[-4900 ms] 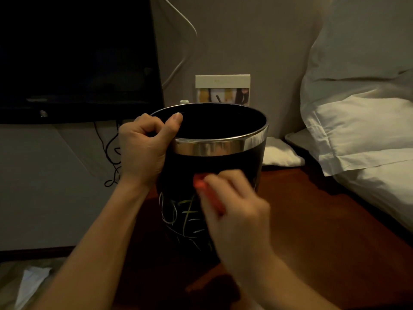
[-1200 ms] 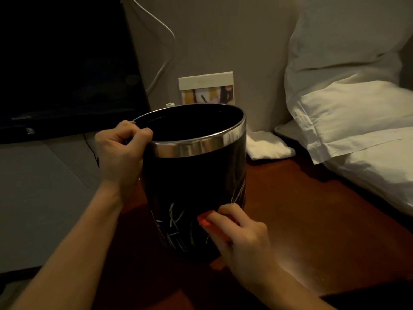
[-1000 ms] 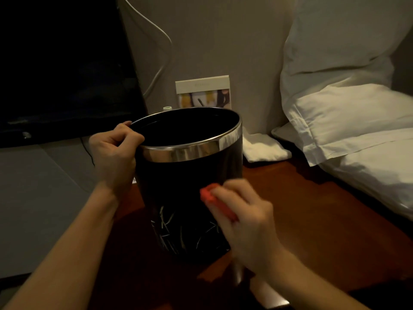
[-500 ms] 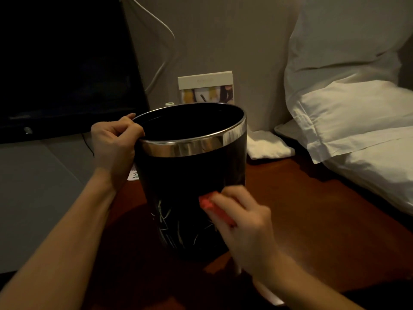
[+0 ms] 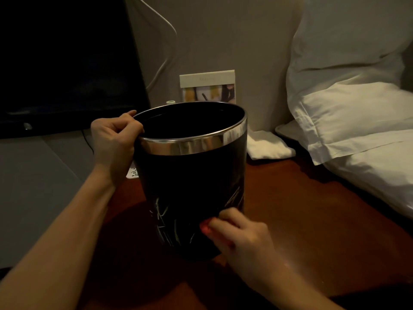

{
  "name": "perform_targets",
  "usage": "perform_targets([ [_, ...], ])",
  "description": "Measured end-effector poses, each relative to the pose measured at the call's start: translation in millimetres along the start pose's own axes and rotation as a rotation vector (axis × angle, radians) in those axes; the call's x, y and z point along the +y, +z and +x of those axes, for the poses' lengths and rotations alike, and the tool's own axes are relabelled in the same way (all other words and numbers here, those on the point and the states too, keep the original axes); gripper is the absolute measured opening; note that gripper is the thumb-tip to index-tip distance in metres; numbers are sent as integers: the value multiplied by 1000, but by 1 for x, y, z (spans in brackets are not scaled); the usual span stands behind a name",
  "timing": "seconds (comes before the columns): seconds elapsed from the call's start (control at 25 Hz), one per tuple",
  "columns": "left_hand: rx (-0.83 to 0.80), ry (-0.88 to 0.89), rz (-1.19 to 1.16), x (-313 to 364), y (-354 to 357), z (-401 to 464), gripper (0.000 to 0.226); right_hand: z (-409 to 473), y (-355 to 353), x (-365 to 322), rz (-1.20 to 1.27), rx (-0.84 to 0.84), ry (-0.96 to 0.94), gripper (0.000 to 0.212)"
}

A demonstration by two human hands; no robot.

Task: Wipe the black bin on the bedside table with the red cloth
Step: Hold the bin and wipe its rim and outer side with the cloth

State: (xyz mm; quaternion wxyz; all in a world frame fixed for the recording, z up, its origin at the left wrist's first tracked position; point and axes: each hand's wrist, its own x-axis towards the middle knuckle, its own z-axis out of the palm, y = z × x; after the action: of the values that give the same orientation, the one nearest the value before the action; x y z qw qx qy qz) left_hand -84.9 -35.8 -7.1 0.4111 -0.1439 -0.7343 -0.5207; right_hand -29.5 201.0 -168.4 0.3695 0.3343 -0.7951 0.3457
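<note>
Low, right hand (red cloth) against bin

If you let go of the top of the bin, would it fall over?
Maybe. The bin looks tall, empty and narrower at the bottom. The left hand holds its rim while the right hand pushes the cloth low down.

Single head-worn view looks forward and down, close over the bedside table.

We list: black bin, silver rim band, pale scratch-like line pattern; red cloth; reddish-brown counter; white pillows.
</note>
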Motion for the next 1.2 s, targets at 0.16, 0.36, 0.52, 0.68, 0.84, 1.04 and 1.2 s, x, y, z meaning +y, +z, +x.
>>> perform_targets([
  [0.16,105,62,160,9,-1,-12,38,1,-24,0,141,72,160,19],
  [0.36,30,326,359,50,38,-49,37,55,-55,-3,186,351,215,18],
  [0.52,65,343,370,47,41,-47,29,88,-60,-5,166,376,216,20],
  [0.68,50,308,281,37,28,-42,29,64,-36,-8,159,211,144,31],
  [0.84,29,278,260,30,24,-37,30,23,-24,-17,395,-40,340,16],
  [1.04,19,287,256,29,23,-36,30,20,-44,-17,865,-126,761,19],
  [1.2,25,277,270,27,23,-36,33,10,-47,-1,696,-148,879,30],
])
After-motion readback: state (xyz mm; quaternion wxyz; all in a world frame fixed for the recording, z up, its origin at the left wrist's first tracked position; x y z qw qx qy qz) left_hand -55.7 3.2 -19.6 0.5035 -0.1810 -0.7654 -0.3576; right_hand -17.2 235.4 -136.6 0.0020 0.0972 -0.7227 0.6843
